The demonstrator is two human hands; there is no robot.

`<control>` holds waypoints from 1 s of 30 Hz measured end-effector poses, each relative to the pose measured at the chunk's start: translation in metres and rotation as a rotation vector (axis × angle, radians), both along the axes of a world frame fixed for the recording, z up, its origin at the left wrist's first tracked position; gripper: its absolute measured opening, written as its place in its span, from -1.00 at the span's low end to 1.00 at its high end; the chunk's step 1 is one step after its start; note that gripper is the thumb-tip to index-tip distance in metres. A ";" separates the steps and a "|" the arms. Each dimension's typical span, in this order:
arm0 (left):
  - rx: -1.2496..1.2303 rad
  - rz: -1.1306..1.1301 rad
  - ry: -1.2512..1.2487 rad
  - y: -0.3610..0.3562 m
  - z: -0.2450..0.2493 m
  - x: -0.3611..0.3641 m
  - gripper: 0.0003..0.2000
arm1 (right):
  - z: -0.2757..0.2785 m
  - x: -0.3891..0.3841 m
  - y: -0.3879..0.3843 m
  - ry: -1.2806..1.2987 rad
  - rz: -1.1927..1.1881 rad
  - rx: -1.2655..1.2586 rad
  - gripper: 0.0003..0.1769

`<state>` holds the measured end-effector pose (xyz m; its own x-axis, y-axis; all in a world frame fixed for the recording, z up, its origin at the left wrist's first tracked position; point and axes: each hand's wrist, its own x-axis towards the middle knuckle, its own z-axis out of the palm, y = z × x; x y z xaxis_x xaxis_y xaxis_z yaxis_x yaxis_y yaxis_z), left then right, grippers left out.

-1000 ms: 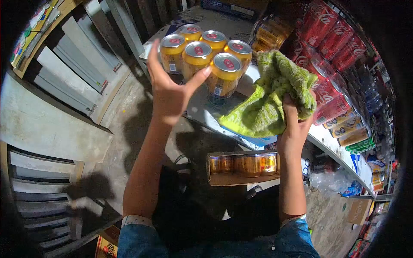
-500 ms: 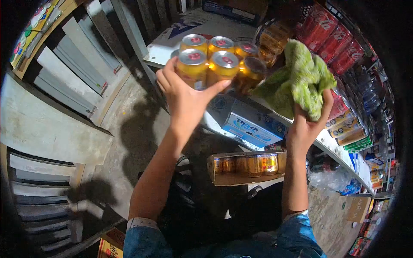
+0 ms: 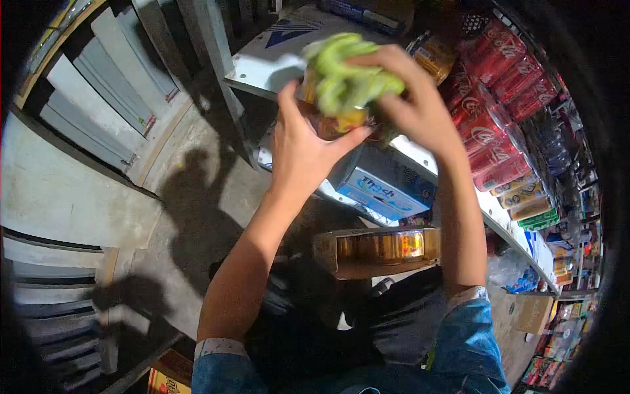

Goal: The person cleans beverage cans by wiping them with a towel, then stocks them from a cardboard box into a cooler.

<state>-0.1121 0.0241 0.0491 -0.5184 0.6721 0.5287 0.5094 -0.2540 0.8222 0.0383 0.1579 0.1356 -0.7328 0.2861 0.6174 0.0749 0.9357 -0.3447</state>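
Green cloth (image 3: 348, 75) is bunched over the tops of the can pack (image 3: 338, 121), w/ the right hand (image 3: 413, 105) clamped down on it, fingers curled round the fabric. Near side of the pack is gripped by the left hand (image 3: 308, 148), palm against the cans, thumb spread to one side, holding it up in front of the white shelf (image 3: 259, 69). Pack is blurred & mostly hidden; only a strip of orange-yellow can wall shows under the cloth. Can't tell if it rests on the shelf edge or hangs free.

Progress, as I read it: the wipe of this pack looks mid-way. The cloth is on the lids, both hands are busy and the pack isn't set down anywhere. Whether the lids are clean can't be seen, as the cloth covers them. Prob. left: finish the wipe, put the pack down.

Lower down, a cardboard tray (image 3: 377, 253) w/ more gold cans sits near the person's lap, neither hand on it, so more may be waiting. Red cola cans (image 3: 485, 125) fill the shelf just right of the right hand. A blue-white box (image 3: 387, 190) sits below the pack.
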 end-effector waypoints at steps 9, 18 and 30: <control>0.056 0.063 0.234 0.005 -0.010 -0.010 0.10 | 0.008 -0.009 -0.018 -0.039 0.085 0.042 -0.46; -0.043 0.043 0.214 0.005 -0.009 -0.008 0.09 | 0.012 -0.024 0.012 -0.087 -0.045 0.205 -0.52; -0.026 0.067 0.259 0.004 -0.005 -0.001 0.01 | 0.011 -0.012 0.035 -0.083 -0.422 0.036 -0.60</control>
